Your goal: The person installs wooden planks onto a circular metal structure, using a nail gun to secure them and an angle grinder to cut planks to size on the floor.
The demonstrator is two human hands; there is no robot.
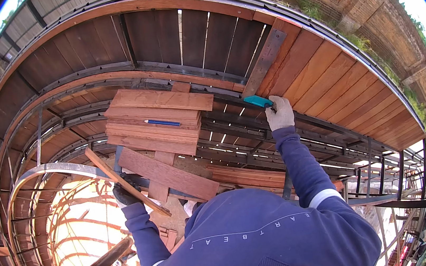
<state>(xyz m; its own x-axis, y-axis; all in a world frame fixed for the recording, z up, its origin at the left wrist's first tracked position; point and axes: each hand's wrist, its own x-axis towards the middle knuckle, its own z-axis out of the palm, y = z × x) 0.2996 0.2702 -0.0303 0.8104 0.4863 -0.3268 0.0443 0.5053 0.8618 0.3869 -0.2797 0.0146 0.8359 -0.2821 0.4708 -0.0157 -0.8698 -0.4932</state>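
My right hand point(279, 113), in a pale work glove, is closed on the teal handle of a try square point(258, 101). The square's wide metal blade lies across the deck, along the edge of the fitted reddish-brown boards point(343, 85). My left hand point(123, 193), in a glove showing dark fingers, grips a narrow wooden board point(116, 171) that is tilted, its far end up and left. Beside it lies a loose flat plank point(167, 173). Stacked wooden boards point(152, 138) sit between my hands, with a blue pencil point(163, 122) on top.
A curved dark metal frame point(130, 42) with bare slots sweeps around the far side. More boards point(247, 175) lie near my body. At left are a curved metal rail point(58, 168) and a bright drop through the framework. A brick wall point(367, 2) stands at far right.
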